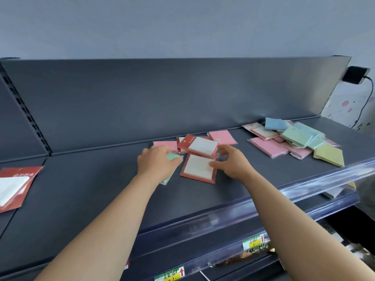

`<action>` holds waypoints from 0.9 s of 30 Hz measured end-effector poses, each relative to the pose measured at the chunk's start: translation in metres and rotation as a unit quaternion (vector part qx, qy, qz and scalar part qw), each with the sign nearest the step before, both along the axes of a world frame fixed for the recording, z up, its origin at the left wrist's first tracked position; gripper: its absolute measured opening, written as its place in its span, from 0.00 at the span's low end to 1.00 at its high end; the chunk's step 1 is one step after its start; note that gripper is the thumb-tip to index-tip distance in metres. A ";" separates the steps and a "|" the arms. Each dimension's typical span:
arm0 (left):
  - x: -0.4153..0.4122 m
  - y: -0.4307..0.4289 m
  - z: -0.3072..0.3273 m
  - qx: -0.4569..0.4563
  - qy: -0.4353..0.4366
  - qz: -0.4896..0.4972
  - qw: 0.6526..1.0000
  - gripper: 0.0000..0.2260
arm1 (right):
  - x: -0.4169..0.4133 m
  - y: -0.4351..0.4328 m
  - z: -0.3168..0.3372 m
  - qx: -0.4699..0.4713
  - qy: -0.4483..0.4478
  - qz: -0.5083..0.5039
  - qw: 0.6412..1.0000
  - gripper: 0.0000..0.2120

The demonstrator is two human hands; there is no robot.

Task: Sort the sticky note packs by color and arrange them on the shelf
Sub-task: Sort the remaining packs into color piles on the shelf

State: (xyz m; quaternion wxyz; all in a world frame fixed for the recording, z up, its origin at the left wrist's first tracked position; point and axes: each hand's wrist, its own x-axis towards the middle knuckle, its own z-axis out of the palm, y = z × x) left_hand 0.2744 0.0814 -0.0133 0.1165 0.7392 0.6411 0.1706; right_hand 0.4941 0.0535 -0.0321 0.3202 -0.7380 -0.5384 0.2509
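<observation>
Sticky note packs [267,147] lay in a loose heap of pink, blue, green and yellow near the right end of the dark shelf [101,189], between its back panel and front edge. A smaller cluster sat mid-shelf. The left hand [158,161] lay on a mint-green pack [172,158], fingers curled over its far end. This pack's long axis ran front to back, its near end leaning left. The right hand [231,163] had its fingers spread apart, the thumb tip touching the right edge of a red-framed white pack [197,168]. That pack lay flat, its long axis roughly front to back. Just behind it a second white pack [202,146] lay crosswise, its red header pointing left. Two pink packs [222,137] lay by the back panel. Another red-carded pack [14,187] lay at the shelf's left end.
</observation>
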 end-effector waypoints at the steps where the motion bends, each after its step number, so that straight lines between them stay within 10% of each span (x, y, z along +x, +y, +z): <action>1: 0.010 0.000 -0.001 -0.010 -0.001 -0.017 1.000 0.22 | 0.003 0.002 -0.002 0.005 -0.011 -0.004 1.000 0.31; 9: 0.056 0.008 -0.008 -0.095 0.100 -0.021 0.990 0.45 | 0.012 0.035 0.006 -0.001 -0.038 0.027 0.999 0.26; 18: 0.045 0.017 -0.011 -0.139 0.023 -0.013 0.990 0.39 | 0.011 0.061 0.017 -0.115 -0.150 0.053 0.981 0.40; 27: 0.030 0.000 -0.012 -0.089 -0.177 -0.048 0.979 0.26 | 0.003 0.035 0.020 -0.080 0.019 0.045 0.996 0.39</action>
